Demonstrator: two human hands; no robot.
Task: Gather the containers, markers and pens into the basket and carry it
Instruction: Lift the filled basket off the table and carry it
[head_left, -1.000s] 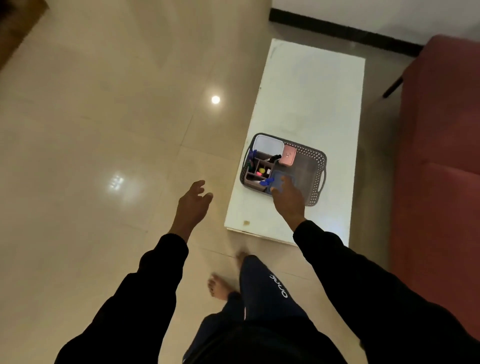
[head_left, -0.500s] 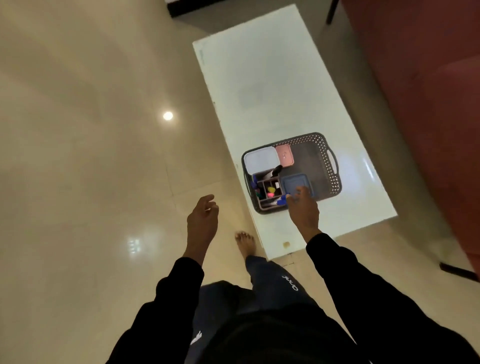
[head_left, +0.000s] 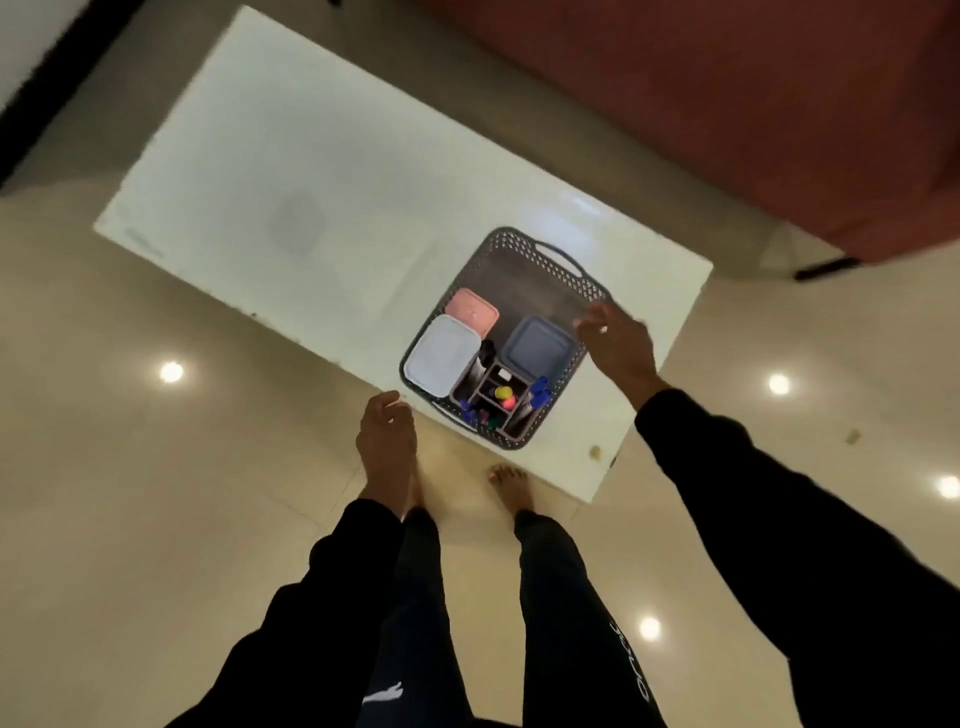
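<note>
Basket (head_left: 524, 260) sits on the white table (head_left: 291, 171), already loaded: three lidded containers (head_left: 441, 358) plus an organizer of markers and pens (head_left: 496, 402). Right hand (head_left: 618, 348) hovers at its right rim, fingers loosely spread, gripping nothing; whether it touches the rim I cannot tell. Left hand (head_left: 385, 434) hangs just left of the near corner, fingers relaxed, empty. Basket lies between both hands; its long axis runs away from the person, far handle beyond the right fingertips. Lift likely next.
</note>
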